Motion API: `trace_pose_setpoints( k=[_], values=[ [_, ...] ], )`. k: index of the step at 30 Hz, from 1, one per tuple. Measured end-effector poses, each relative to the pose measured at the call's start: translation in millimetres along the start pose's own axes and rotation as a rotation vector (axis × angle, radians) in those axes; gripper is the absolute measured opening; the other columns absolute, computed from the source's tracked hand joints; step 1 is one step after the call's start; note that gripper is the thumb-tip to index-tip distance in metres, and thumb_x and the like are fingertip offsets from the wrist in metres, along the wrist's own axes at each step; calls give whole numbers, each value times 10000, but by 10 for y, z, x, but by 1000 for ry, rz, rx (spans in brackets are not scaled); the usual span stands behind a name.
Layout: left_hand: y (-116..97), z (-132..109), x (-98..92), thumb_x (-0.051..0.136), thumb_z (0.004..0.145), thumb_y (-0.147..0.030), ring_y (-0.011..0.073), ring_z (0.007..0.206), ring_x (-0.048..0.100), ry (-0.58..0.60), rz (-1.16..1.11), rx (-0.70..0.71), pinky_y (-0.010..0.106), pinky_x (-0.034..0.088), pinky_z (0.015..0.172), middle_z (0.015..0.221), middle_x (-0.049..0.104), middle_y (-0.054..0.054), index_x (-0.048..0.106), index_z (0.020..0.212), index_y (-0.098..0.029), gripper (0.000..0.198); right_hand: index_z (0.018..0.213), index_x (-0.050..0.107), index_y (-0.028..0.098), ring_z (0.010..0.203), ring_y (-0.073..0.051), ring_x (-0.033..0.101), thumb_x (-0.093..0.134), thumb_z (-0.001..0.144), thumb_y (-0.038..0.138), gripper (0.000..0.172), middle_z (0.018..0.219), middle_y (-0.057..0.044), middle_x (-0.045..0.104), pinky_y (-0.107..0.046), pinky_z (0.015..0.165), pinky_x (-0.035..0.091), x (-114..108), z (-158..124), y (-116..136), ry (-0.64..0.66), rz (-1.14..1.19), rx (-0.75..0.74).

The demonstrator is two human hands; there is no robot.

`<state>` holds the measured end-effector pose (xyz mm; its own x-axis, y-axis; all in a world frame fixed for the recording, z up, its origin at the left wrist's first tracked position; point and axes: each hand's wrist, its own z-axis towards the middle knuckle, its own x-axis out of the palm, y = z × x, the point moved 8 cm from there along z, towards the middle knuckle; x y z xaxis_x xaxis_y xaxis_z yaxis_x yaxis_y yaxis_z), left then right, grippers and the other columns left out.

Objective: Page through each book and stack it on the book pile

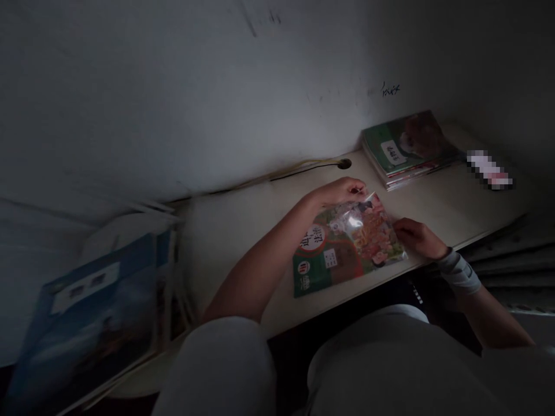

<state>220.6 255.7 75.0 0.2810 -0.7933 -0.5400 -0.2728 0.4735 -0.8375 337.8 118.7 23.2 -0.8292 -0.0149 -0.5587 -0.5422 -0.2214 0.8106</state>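
A textbook (329, 257) under a glossy clear cover (354, 222) is laid flat on the pale worktop (455, 203), close to the front edge and around the middle of its visible length. The far corner of the textbook is met by the left hand (340, 189), whose fingers are curled in; whether the film is gripped there cannot be told. At the textbook's right end, thumb and fingers of the right hand (420, 236) are brought together, apparently clamped on the rim of the cover.

For good handling of that end, the film is best held lightly at both corners and drawn evenly, so that no crease is forced across the picture. The textbook should be left flat, with its weight borne by the worktop. Because its near side is lying so close to the front edge, any pull is better directed along the worktop than off it. Film of this kind is likely to slip and cling, so small, slow adjustments are advised. In such dim light, the rim is probably better followed by touch. Enough room seems to be left before the stack of books (403, 151) at the back edge, which should not be nudged.
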Motion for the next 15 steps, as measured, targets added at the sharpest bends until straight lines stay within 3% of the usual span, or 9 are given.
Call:
trace_pose_setpoints(
  k=[5, 11, 15],
  values=[
    [36, -11, 26, 575, 774, -371, 113, 692, 520, 18, -56, -12, 252, 395, 687, 737, 587, 4, 591, 773, -142, 230, 692, 537, 193, 581, -129, 471, 440, 907, 407, 319, 620, 3, 499, -266, 576, 394, -27, -117, 4, -48, -92, 68],
    [34, -5, -44, 554, 787, -355, 101, 653, 486, -34, 36, 21, 240, 383, 657, 693, 528, -21, 554, 741, -156, 205, 743, 576, 193, 790, -168, 570, 461, 913, 347, 257, 875, -78, 579, -326, 771, 459, 63, -261, 112, -84, -112, 21],
    [61, 26, -98, 549, 795, -315, 91, 617, 463, -90, 165, 15, 227, 383, 632, 641, 482, -37, 520, 678, -158, 198, 712, 556, 197, 766, -158, 578, 466, 901, 293, 231, 865, -71, 596, -314, 737, 476, 81, -290, 71, -74, -112, 20]
  ],
)
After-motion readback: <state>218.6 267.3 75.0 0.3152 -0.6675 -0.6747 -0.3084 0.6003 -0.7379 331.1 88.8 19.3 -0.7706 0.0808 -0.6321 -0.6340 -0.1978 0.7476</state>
